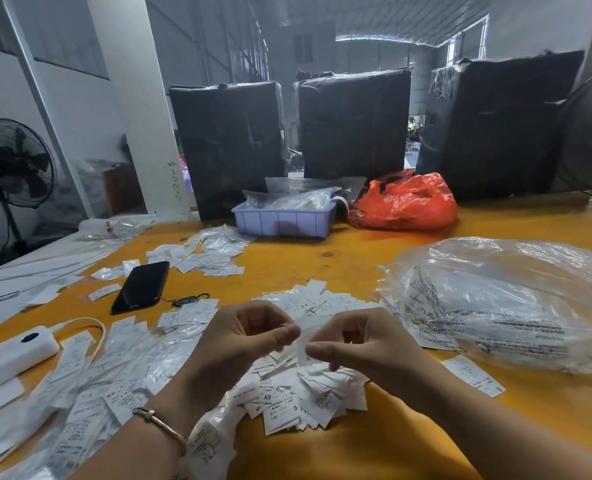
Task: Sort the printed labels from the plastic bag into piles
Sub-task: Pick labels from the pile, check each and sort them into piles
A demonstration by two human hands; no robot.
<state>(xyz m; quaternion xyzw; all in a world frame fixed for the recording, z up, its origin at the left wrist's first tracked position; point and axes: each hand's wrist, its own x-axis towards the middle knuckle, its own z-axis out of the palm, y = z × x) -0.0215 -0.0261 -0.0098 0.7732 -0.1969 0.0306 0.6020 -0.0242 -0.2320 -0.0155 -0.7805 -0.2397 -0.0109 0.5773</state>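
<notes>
Both hands meet above the middle of the yellow table (374, 258). My left hand (242, 341) and my right hand (360, 344) each pinch an edge of one small white label (306, 336) between thumb and fingers. Right beneath them lies a heap of white printed labels (301, 400), some marked S or XS. A further pile of labels (315, 301) sits just beyond the hands, and a wide spread of labels and small clear sleeves (114, 368) covers the left. A big clear plastic bag (502, 303) lies at the right.
A black phone (142, 285) and a white power bank (10, 355) with cable lie at the left. A lilac tray (284, 221) with bags and a red plastic bag (405, 202) stand at the back, before three black-wrapped bales (353, 123). Fans stand at both sides.
</notes>
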